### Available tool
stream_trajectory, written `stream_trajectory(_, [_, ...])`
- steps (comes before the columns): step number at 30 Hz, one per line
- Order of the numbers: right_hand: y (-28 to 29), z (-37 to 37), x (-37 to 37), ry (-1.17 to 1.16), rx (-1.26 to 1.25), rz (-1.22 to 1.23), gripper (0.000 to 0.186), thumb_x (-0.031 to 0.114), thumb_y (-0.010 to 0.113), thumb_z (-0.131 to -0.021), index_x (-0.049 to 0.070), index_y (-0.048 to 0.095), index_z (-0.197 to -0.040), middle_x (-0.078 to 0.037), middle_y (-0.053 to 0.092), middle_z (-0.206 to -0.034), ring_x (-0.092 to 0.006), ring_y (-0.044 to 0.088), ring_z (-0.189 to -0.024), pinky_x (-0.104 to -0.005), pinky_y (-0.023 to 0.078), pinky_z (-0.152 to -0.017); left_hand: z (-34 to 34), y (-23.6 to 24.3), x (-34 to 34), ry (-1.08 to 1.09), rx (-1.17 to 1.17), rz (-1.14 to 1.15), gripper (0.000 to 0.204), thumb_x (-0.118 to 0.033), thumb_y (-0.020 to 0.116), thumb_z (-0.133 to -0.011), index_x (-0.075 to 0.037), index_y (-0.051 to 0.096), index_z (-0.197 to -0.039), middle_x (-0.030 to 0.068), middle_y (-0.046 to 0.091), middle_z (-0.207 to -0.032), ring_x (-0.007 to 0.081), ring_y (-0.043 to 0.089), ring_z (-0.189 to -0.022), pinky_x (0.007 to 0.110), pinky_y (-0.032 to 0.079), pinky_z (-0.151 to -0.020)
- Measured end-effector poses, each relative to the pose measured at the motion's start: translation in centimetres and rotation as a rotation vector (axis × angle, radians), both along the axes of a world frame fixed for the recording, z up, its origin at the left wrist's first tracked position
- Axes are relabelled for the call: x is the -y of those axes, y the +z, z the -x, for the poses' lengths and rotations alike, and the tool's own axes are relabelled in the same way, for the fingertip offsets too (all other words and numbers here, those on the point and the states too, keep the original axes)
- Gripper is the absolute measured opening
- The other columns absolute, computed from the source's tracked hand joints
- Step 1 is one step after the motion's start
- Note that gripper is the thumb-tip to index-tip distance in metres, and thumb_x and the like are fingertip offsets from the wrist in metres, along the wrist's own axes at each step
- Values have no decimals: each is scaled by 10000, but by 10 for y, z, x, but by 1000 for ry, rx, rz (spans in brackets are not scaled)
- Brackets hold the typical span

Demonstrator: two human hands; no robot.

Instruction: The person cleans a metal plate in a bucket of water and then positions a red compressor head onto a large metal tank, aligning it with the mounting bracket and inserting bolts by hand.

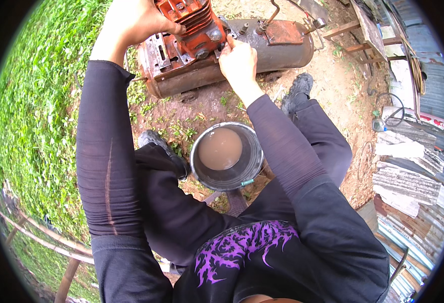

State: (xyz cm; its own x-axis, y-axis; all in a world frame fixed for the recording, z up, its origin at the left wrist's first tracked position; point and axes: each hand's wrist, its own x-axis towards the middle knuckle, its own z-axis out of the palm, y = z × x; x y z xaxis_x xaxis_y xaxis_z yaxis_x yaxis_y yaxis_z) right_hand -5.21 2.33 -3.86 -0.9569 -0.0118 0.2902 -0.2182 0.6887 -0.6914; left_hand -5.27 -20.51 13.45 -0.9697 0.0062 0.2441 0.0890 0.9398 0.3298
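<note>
Red finned metal block (202, 29) between both hands, left hand (135, 22) against it, thumb spread, right hand (239, 61) curled, both holds unclear

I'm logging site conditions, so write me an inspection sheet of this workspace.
Surface: brown earthen ground, green tufts.
Job's things: orange finned metal machine mounted on a grey, rust-marked cylindrical tank; round black bucket holding murky brown liquid.
Clutter: grey corrugated sheets heaped at right.
Hands: left hand on the machine's left; right hand at its right, grip unclear.
Cables: thin black loop at right, cable or hose unclear.
Surroundings: green grass at left.
</note>
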Motion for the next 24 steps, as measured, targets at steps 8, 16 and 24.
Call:
stream_trajectory(8, [9, -12, -9, 19, 118, -41, 331, 104, 637, -907, -14, 740, -1198, -301, 702, -902, -420, 733, -872, -433, 570, -802, 1, -5, 9, -34, -41, -16, 998, -413, 969, -459, -7, 645, -1311, 236, 731, -1150, 370, 716, -1080, 411, 570, -952])
stream_trajectory(16, [7, -12, -2, 67, 88, -64, 287, 123, 613, -924, -12, 739, -1144, -267, 717, -888, -407, 732, -855, -463, 574, -805, -2, -5, 8, -28, -7, -12, 1032, -409, 967, -461, 26, 626, -1332, 251, 720, -1180, 372, 708, -1105, 408, 558, -981])
stream_trajectory(24, [-1, -22, -22, -7, 44, -12, 333, 120, 606, -943, -1, 725, -1229, -275, 726, -934, -406, 740, -868, -453, 583, -822, 1, -5, 6, -44, -24, -14, 1019, -403, 971, -465, 22, 628, -1326, 253, 720, -1177, 378, 705, -1106, 411, 557, -979])
